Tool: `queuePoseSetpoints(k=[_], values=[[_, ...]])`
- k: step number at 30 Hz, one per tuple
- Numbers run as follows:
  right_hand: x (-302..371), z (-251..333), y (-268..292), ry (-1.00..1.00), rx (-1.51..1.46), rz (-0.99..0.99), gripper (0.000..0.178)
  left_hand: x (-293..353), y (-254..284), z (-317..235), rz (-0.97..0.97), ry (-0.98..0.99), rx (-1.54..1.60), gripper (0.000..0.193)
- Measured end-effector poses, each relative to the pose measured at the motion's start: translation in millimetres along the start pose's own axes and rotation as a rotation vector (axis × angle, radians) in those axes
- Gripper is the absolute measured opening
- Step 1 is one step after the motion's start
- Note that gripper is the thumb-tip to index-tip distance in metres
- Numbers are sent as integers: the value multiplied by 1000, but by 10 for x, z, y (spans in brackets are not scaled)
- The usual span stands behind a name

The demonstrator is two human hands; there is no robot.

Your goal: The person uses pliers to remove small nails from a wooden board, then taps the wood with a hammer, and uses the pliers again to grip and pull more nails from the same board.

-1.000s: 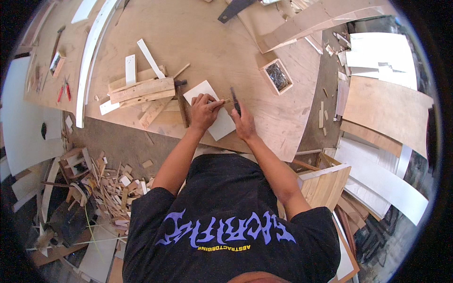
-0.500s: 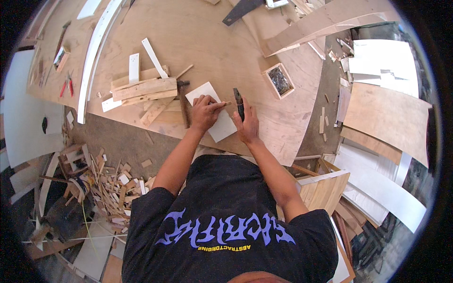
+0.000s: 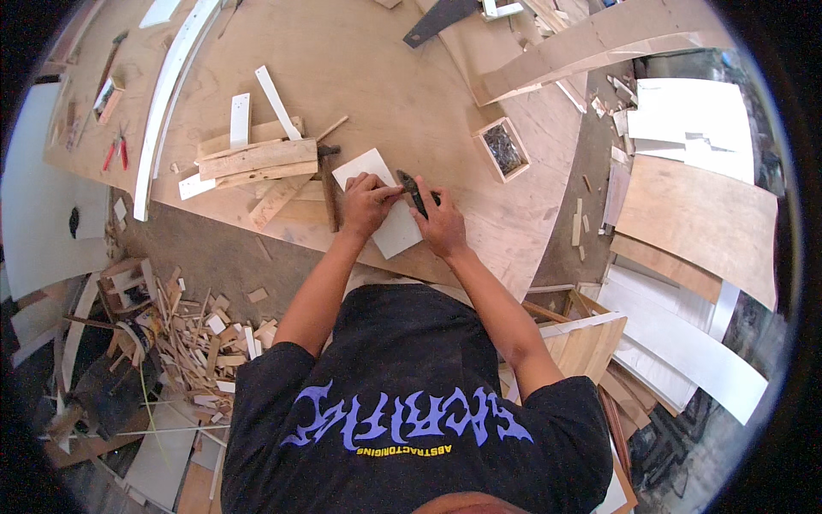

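Observation:
My left hand point(image 3: 366, 207) is closed, thumb and forefinger pinched on a small wooden piece that is now almost wholly hidden. It rests over a white rectangular board point(image 3: 396, 233) lying slantwise on the workbench. In my right hand point(image 3: 444, 226) is a pair of dark pliers point(image 3: 408, 183), fingers wrapped round the handles. The pliers' jaws point up and left, right beside my left fingertips. Whether they grip the wooden piece I cannot tell. A hammer point(image 3: 330, 188) lies just left of the board, its head away from me.
Stacked wood strips point(image 3: 261, 163) lie left of the hammer. A small wooden box point(image 3: 503, 150) of nails or screws stands at the right, and a handsaw point(image 3: 438, 21) lies at the back. Red-handled pliers point(image 3: 116, 152) are far left. Offcuts point(image 3: 214, 343) cover the floor at lower left.
My right hand has brought the pliers left and turned them toward my left fingers. The wooden piece, seen sticking out before, is now mostly hidden. My left hand has barely moved.

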State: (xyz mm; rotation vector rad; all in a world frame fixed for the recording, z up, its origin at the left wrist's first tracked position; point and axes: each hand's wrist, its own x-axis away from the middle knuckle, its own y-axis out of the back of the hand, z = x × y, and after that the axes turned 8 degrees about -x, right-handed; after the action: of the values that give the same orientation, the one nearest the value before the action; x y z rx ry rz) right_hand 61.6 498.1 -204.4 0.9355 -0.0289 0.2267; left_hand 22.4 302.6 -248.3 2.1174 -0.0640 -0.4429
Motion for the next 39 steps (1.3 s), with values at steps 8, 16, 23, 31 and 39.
queuePoseSetpoints(k=[8,16,23,31,39], values=[[66,-118,-110,87,-71,-118,69,-16,40,-48,15,18,-19,14],[79,-64,-137,-61,-130,-49,69,-11,-11,-55,13,19,-13,15],[77,17,-72,-90,-158,-83,71,-27,17,-53,12,7,-28,14],[101,64,-37,-184,-170,1,75,-39,59,-94,46,-2,-19,14],[209,200,197,-173,-714,-397,63,-19,231,-118,102,336,420,17]])
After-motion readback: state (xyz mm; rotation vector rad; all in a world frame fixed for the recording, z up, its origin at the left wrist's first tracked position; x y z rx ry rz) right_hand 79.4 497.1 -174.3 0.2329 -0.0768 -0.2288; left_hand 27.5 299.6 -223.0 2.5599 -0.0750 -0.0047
